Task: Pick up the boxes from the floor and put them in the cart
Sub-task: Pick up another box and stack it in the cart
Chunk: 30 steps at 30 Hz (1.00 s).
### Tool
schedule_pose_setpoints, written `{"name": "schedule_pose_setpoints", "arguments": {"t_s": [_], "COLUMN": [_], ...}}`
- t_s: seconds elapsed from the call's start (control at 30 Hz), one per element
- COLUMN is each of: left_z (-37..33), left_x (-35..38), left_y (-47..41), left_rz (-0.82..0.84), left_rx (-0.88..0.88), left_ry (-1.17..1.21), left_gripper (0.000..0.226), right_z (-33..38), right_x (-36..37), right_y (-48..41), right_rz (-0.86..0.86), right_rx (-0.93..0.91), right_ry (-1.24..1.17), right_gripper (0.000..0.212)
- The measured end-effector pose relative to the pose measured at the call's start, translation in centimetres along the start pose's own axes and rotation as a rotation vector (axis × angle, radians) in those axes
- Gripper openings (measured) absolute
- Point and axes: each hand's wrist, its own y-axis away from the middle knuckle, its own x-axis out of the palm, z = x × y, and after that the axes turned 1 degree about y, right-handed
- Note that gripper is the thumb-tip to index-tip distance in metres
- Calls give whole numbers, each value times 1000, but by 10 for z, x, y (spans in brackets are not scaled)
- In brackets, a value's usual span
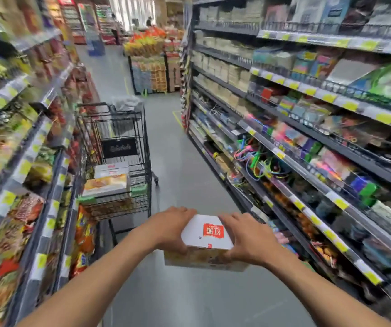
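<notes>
I hold a white box with a red label [207,233] in the air over the grey aisle floor, low in the middle of the head view. My left hand [170,226] clasps its left side and my right hand [246,239] clasps its right side. The box's lower printed face shows beneath my hands. A black wire shopping cart [140,128] stands ahead and to the left, close against the left shelving. Inside it lie two similar boxes [109,180], stacked, one orange-printed and one white.
Stocked shelves [307,142] line the right side and snack shelves [24,185] line the left. The grey floor [178,161] runs between them to a stacked goods display [152,67] at the aisle's far end. People stand far back.
</notes>
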Motion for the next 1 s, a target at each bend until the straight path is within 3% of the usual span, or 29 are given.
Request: {"name": "schedule_pose_setpoints", "arguments": {"t_s": [0.5, 1.0], "left_z": [173, 334], "left_x": [-31, -97], "left_y": [-41, -147], "left_rz": [-59, -114], "left_rx": [-288, -515], "left_ry": [141, 146], "left_gripper": [77, 96], "right_z": [64, 102], "right_x": [3, -12], "right_y": [-237, -496], "right_rz": [55, 63], "right_rx": [-337, -583], "right_ry": [59, 68], "right_gripper": [104, 103]}}
